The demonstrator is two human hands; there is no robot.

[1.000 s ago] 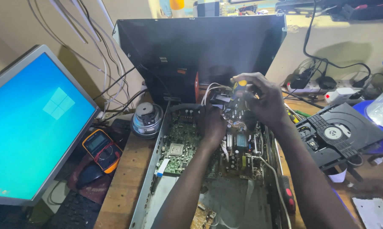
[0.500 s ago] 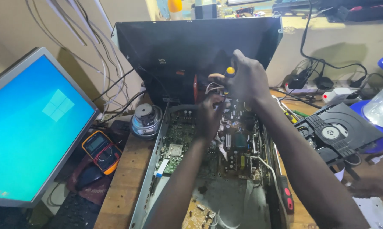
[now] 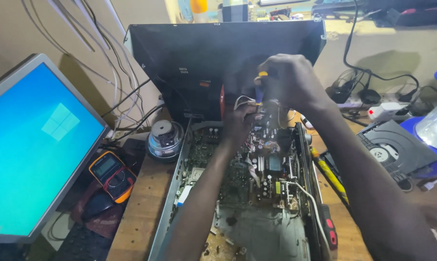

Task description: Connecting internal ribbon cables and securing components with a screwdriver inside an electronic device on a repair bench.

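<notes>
Wood-topped desk [image 3: 141, 212] against a beige wall: a lit blue monitor [image 3: 34, 150] far left, an orange multimeter [image 3: 111, 175] beside it. Centre, the left hand [image 3: 240, 126] rests curled on the opened chassis's circuit board [image 3: 250, 174]; the right hand [image 3: 291, 82] is closed around a yellow-tipped screwdriver [image 3: 260, 87]. A disc drive [image 3: 397, 150] lies right.

You have two hands, left hand [image 3: 237, 123] and right hand [image 3: 288, 82], over one opened metal chassis [image 3: 179, 193] on the surface. Beside it you have one monitor [image 3: 32, 150], one yellow multimeter [image 3: 111, 175] and one disc drive [image 3: 397, 150]. One black lid [image 3: 218, 63] stands behind.
</notes>
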